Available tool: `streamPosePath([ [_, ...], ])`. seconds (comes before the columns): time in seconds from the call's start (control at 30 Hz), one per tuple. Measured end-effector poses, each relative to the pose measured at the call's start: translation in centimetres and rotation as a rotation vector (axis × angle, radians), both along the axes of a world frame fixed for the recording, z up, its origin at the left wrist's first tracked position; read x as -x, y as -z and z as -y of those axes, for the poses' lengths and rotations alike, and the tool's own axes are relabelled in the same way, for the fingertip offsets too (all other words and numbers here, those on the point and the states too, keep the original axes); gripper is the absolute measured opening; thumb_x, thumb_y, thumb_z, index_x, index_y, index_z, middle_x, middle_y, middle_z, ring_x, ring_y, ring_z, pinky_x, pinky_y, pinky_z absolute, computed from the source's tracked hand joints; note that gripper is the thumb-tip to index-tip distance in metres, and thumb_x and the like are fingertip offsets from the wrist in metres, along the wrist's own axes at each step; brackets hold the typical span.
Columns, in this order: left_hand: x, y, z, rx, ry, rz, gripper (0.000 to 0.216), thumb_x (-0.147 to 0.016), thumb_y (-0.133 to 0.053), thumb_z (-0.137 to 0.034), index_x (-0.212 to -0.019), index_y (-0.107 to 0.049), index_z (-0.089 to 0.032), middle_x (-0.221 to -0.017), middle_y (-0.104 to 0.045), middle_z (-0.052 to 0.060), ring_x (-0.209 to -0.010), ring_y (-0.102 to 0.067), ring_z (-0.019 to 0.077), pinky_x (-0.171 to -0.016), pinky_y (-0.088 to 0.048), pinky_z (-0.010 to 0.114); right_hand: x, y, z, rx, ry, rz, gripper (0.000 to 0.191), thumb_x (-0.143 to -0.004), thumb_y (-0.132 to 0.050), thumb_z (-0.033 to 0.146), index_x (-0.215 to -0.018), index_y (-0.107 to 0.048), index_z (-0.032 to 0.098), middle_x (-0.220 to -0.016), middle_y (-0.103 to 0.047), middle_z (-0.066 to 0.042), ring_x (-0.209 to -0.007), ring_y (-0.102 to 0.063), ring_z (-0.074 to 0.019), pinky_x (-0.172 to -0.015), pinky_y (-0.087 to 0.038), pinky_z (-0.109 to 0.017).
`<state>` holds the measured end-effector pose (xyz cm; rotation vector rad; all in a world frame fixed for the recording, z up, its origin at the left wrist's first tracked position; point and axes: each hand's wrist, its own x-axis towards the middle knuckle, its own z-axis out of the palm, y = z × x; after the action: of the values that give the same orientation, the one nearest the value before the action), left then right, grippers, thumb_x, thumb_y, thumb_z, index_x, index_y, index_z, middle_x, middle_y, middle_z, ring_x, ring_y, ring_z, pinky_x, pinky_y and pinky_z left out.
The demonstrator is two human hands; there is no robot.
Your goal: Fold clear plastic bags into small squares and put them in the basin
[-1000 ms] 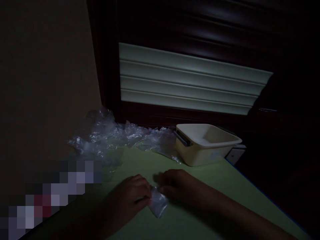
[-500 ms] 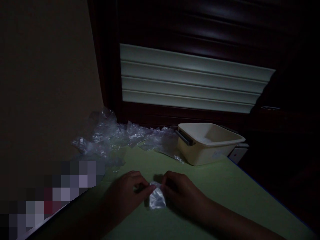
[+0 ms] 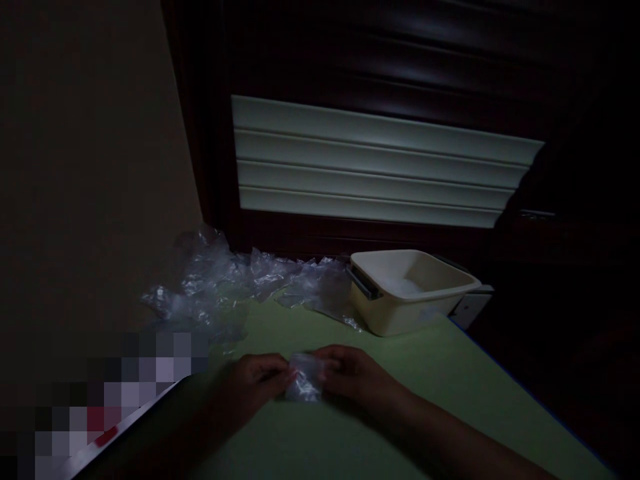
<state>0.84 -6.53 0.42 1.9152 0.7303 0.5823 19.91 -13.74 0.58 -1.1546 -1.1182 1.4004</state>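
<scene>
A small clear plastic bag [image 3: 305,379] is stretched between my two hands, low over the green tabletop [image 3: 280,440]. My left hand [image 3: 257,380] pinches its left edge between thumb and fingers. On the opposite edge, my right hand [image 3: 345,370] is closed in a similar pinch. The bag looks flat and shiny; I cannot make out anything inside it in the dim light.
Crumpled clear plastic bags [image 3: 215,273] lie heaped along the back left of the table. A cream plastic tub [image 3: 400,317] with dark handles stands at the back right, with something whitish inside. Behind rises a dark wooden panel with pale slats [image 3: 375,167].
The small bag has risen slightly and shifted left with both hands. More of its upper part now shows between the fingers. The whole view has tilted a little.
</scene>
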Motion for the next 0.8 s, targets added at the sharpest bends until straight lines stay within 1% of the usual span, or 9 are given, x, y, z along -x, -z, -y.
streamPosePath([
  [0.17, -0.2, -0.3, 0.1, -0.051, 0.077, -0.032, 0.032, -0.081, -0.047, -0.036, -0.061, -0.059, -0.015, -0.063, -0.055, -0.001, -0.061, -0.054, 0.0141, -0.059, -0.041, 0.023, -0.1, 0.3, -0.2, -0.011, 0.038, 0.069, 0.051, -0.053, -0.076, 0.059, -0.067, -0.058, 0.014, -0.055, -0.049, 0.005, -0.048, -0.038, -0.0055, -0.049, -0.027, -0.022],
  [0.27, -0.2, 0.1, 0.2, -0.173, 0.071, -0.031, 0.031, -0.084, -0.043, -0.034, -0.068, -0.062, -0.017, -0.070, -0.063, 0.002, -0.067, -0.061, 0.0157, -0.062, -0.047, 0.023, -0.4, -0.1, -0.4, -0.063, 0.108, 0.118, 0.051, -0.054, -0.074, 0.061, -0.064, -0.057, 0.014, -0.054, -0.050, 0.005, -0.048, -0.039, -0.0064, -0.049, -0.028, -0.022],
  [0.33, 0.1, 0.2, 0.2, -0.396, 0.032, -0.027, 0.028, -0.085, -0.043, -0.027, -0.066, -0.061, -0.018, -0.066, -0.063, 0.001, -0.062, -0.061, 0.0143, -0.058, -0.048, 0.021, -1.0, -1.1, -0.5, -0.110, 0.153, 0.150, 0.050, -0.058, -0.071, 0.062, -0.066, -0.058, 0.014, -0.057, -0.052, 0.003, -0.050, -0.043, -0.0077, -0.051, -0.031, -0.022],
  [0.4, 0.1, -0.2, 0.1, -0.634, 0.075, -0.033, 0.023, -0.086, -0.044, -0.019, -0.074, -0.063, -0.020, -0.073, -0.065, 0.001, -0.068, -0.063, 0.0142, -0.064, -0.051, 0.021, -2.1, -2.7, -0.3, -0.161, 0.188, 0.184, 0.049, -0.061, -0.070, 0.061, -0.068, -0.060, 0.014, -0.059, -0.054, 0.002, -0.053, -0.047, -0.0097, -0.053, -0.035, -0.023],
  [0.5, -0.8, -2.5, -0.1, -0.912, 0.153, -0.007, 0.025, -0.089, -0.040, -0.012, -0.082, -0.063, -0.020, -0.078, -0.065, 0.002, -0.073, -0.062, 0.0140, -0.068, -0.052, 0.021, -5.1, -6.0, 0.3, -0.238, 0.242, 0.242, 0.043, -0.064, -0.071, 0.057, -0.072, -0.063, 0.016, -0.065, -0.059, 0.000, -0.061, -0.053, -0.0127, -0.059, -0.040, -0.026],
  [0.57, -2.5, -4.8, -0.4, -1.081, 0.205, 0.007, 0.029, -0.092, -0.036, -0.011, -0.082, -0.063, -0.019, -0.077, -0.064, 0.003, -0.072, -0.061, 0.0149, -0.068, -0.053, 0.025, -7.7, -8.4, 0.5, -0.289, 0.286, 0.294, 0.038, -0.067, -0.070, 0.053, -0.075, -0.064, 0.016, -0.070, -0.062, -0.001, -0.065, -0.055, -0.0141, -0.063, -0.042, -0.027],
  [0.67, -6.7, -7.4, -1.5, -1.307, 0.178, 0.073, 0.033, -0.096, -0.033, -0.013, -0.080, -0.062, -0.015, -0.081, -0.066, 0.007, -0.076, -0.062, 0.0191, -0.069, -0.055, 0.033, -12.2, -11.1, 0.3, -0.354, 0.361, 0.558, 0.035, -0.071, -0.066, 0.051, -0.078, -0.064, 0.017, -0.074, -0.063, -0.002, -0.069, -0.058, -0.0161, -0.063, -0.043, -0.027],
  [0.73, -9.9, -8.1, -2.4, -1.401, 0.185, 0.171, 0.029, -0.096, -0.035, -0.013, -0.087, -0.063, -0.012, -0.084, -0.067, 0.009, -0.079, -0.063, 0.0215, -0.071, -0.056, 0.037, -15.2, -12.2, -0.3, -0.353, 0.402, 0.609, 0.034, -0.071, -0.067, 0.049, -0.079, -0.064, 0.016, -0.074, -0.063, -0.003, -0.070, -0.058, -0.0165, -0.064, -0.043, -0.027],
  [0.8, -12.8, -7.9, -3.3, -1.433, 0.192, 0.218, 0.021, -0.094, -0.041, -0.015, -0.097, -0.061, -0.009, -0.094, -0.067, 0.013, -0.090, -0.063, 0.0245, -0.078, -0.055, 0.042, -17.9, -12.7, -1.1, -0.335, 0.432, 0.652, 0.034, -0.069, -0.068, 0.049, -0.077, -0.064, 0.016, -0.072, -0.062, -0.003, -0.069, -0.058, -0.0168, -0.064, -0.043, -0.028],
])
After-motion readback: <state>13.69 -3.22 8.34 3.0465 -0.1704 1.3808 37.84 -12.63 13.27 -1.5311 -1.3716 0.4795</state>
